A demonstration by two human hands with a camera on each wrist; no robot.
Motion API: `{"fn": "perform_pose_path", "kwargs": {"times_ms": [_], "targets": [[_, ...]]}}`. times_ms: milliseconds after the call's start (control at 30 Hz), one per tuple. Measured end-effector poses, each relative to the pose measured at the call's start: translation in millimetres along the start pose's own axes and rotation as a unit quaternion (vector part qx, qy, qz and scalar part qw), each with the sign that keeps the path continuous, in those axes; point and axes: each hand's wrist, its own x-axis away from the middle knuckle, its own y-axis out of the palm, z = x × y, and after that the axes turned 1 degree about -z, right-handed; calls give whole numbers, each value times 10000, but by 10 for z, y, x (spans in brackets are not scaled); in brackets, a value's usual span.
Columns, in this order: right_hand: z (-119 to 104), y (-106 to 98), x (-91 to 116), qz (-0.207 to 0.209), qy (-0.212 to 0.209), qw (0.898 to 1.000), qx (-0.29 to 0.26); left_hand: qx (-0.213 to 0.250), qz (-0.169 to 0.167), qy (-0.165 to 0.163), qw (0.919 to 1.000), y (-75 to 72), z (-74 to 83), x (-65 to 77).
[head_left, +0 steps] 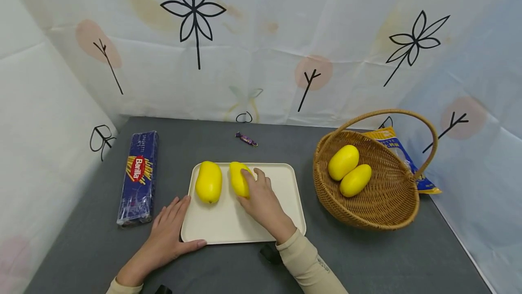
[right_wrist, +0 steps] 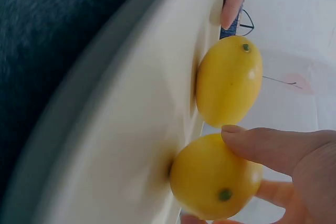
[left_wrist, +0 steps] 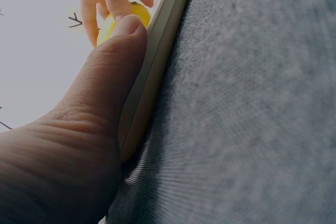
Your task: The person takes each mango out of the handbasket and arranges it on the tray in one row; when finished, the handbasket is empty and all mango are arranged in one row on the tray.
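Observation:
On a cream rectangular tray (head_left: 228, 230) lie two smooth yellow mangoes. My right hand (head_left: 265, 205) holds the right-hand mango (head_left: 238, 180), thumb on one side and fingers round the other. In the right wrist view this mango (right_wrist: 210, 182) shows its green stem spot and stands close over the tray. The other mango (head_left: 209, 182) rests to its left, untouched. My left hand (head_left: 169, 233) is at the tray's front left corner, fingers stretched along the left edge and thumb (left_wrist: 110, 61) against the front rim.
A wicker basket (head_left: 383, 210) with a tall handle stands tilted at the right, holding two more yellow mangoes (head_left: 350, 175). Behind it leans a blue and yellow bag (head_left: 424, 185). A blue Barilla spaghetti pack (head_left: 138, 178) lies left, a small purple wrapped candy (head_left: 246, 139) behind the tray.

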Motion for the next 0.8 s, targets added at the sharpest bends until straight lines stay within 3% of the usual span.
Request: {"fn": "perform_pose_path", "kwargs": {"times_ms": [333, 800], "targets": [[-55, -50, 53, -593, 42, 9963, -616, -62, -37, -43, 10000, -27, 13, -12], [-52, 29, -17, -64, -237, 9985, -497, -3, 10, 20, 10000, -12, 12, 1]]}}
